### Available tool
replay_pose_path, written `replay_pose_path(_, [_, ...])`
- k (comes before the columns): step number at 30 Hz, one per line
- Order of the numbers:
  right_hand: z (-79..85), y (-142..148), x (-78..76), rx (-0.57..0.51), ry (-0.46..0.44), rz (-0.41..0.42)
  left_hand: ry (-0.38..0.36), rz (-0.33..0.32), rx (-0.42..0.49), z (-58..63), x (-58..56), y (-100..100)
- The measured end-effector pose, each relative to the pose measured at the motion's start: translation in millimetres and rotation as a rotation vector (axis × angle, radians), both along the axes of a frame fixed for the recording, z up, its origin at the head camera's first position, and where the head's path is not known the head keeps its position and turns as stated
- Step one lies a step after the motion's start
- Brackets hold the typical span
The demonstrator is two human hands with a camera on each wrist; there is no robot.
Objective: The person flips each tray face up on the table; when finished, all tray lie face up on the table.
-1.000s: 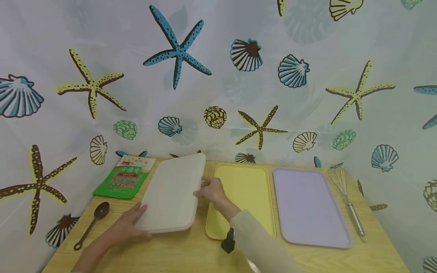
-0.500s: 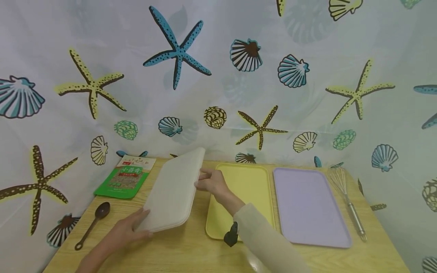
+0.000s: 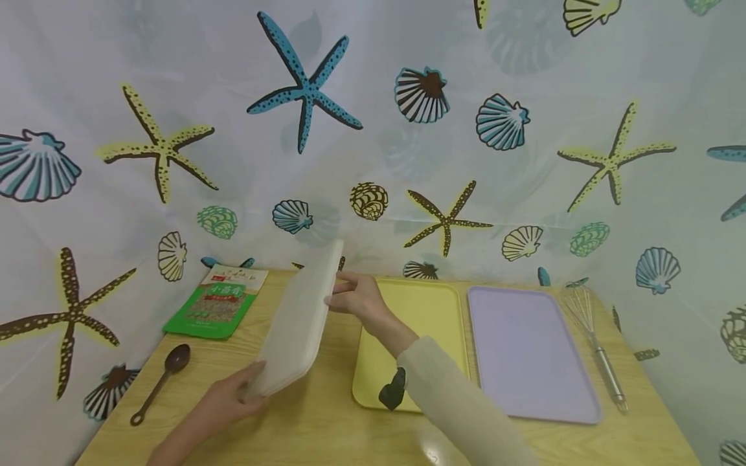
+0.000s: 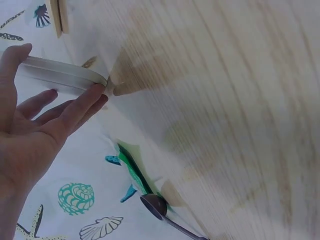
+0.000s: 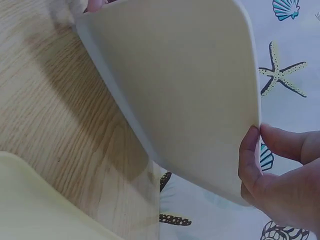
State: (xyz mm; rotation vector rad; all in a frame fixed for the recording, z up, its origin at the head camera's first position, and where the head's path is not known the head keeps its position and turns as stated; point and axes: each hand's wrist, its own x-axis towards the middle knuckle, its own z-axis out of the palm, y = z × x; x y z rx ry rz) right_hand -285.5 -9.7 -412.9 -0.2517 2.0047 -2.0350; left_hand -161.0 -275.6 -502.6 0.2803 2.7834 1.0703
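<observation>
A white tray (image 3: 294,323) stands steeply tilted on the left part of the table, its right side raised. My left hand (image 3: 224,402) grips its near left edge, with the thumb and fingers on opposite sides in the left wrist view. Higher up, my right hand (image 3: 364,303) pinches the raised right edge between thumb and fingers. In the right wrist view the tray's other face (image 5: 175,90) shows pale and bare. Whether the lower edge touches the table is hard to tell.
A yellow tray (image 3: 416,323) lies beside my right forearm, with a lilac tray (image 3: 530,349) further right. At the right edge rests a whisk (image 3: 597,349). On the left are a green seasoning packet (image 3: 215,304) and a dark spoon (image 3: 175,359). Patterned cloth (image 3: 373,149) encloses the table.
The white tray has tipped up more steeply, its right side rising and moving left. My right hand has gone up and left with it; my left hand has shifted slightly right.
</observation>
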Motion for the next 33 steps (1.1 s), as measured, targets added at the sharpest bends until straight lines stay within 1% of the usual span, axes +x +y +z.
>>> replay_pose_path(4, [6.7, -4.5, -1.3, -0.024, -0.023, -0.005, 0.009, 0.029, 0.003, 4.0, 2.0, 5.3])
replay_pose_path(8, [11.9, -9.8, -3.5, -0.053, -0.03, -0.006, -0.002, 0.089, 0.028, 11.1, 5.2, 11.2])
replay_pose_path(12, [16.8, -13.0, -3.0, -0.073, -0.04, -0.009, -0.037, 0.13, 0.09, 19.0, 10.4, 20.2])
replay_pose_path(14, [19.3, -14.4, -1.8, -0.089, -0.054, -0.011, -0.051, 0.134, 0.139, 23.8, 13.4, 25.2])
replay_pose_path(15, [21.1, -15.1, -0.9, -0.094, -0.056, -0.013, -0.05, 0.123, 0.167, 26.4, 14.5, 27.5])
replay_pose_path(19, [28.4, -19.8, 3.0, -0.121, -0.053, -0.02, 0.041, 0.083, 0.215, 41.2, 18.2, 38.3])
replay_pose_path(23, [35.4, -26.5, 7.9, -0.123, -0.031, -0.04, 0.209, 0.044, 0.243, 56.0, 22.3, 50.1])
replay_pose_path(26, [40.2, -32.0, 9.4, -0.123, -0.044, -0.055, 0.309, 0.002, 0.278, 65.9, 24.2, 55.6])
replay_pose_path(29, [44.2, -38.2, 10.2, -0.121, -0.059, -0.051, 0.345, -0.026, 0.287, 74.1, 25.1, 56.5])
replay_pose_path(31, [46.0, -42.5, 10.2, -0.129, -0.064, -0.045, 0.345, -0.02, 0.273, 78.9, 25.6, 54.4])
replay_pose_path(33, [47.4, -46.3, 9.7, -0.137, -0.055, -0.031, 0.34, 0.009, 0.244, 83.7, 26.1, 51.3])
